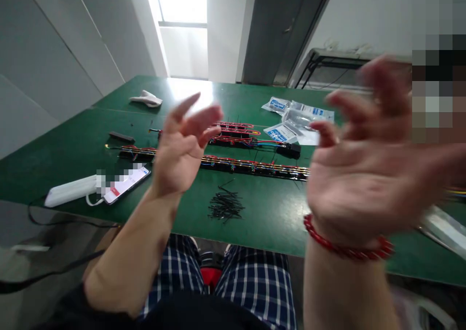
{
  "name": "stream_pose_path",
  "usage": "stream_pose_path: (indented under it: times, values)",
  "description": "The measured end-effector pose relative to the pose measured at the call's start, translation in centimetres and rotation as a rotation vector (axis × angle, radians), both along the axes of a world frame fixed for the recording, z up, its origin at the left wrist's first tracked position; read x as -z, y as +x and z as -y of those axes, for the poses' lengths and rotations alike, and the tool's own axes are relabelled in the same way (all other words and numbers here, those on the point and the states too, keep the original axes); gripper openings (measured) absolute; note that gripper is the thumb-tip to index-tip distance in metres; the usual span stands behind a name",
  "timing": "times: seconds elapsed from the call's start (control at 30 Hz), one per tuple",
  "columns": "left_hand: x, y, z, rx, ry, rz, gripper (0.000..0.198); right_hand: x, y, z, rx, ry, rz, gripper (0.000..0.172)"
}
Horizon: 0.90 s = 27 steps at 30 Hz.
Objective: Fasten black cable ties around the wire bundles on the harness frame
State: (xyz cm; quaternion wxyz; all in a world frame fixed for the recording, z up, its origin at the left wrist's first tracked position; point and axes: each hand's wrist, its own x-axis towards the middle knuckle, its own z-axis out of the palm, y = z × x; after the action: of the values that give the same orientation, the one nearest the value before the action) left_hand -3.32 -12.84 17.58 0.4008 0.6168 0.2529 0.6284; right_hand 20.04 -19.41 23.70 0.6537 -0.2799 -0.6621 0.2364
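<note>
My left hand [184,145] and my right hand [364,155] are both raised above the green table [73,160], blurred, with fingers spread and holding nothing. A long wiring harness [251,167] of red, yellow and black wires lies on the table below and between them. Behind it lies a second bundle of red and black wiring [233,136], ending in a black connector [289,150]. A small heap of black cable ties [225,205] lies nearer to me. Neither hand touches any of these.
A smartphone [125,184] is cabled to a white power bank [71,190] at the left. Sealed plastic packets [298,119], a white cloth [147,98] and a black bar [122,137] lie on the table. A metal-framed bench [327,60] stands behind.
</note>
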Motion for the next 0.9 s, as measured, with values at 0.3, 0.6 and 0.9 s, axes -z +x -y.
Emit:
stream_pose_path:
  times: [0.3, 0.6, 0.9]
  values:
    - [18.5, 1.7, -2.0, -0.2, -0.182, -0.785, 0.026, 24.0, -1.2, -7.2, 0.183, -0.552, 0.33, 0.027]
    - [20.0, 1.0, -1.8, -0.233, -0.023, -0.926, 0.014, 25.3, -1.1, -6.8, 0.228, -0.458, 0.55, 0.015]
    - [19.7, 1.2, -1.7, -0.235, -0.022, -0.939, 0.006, 25.2, -1.1, -6.7, 0.226, -0.477, 0.577, 0.014]
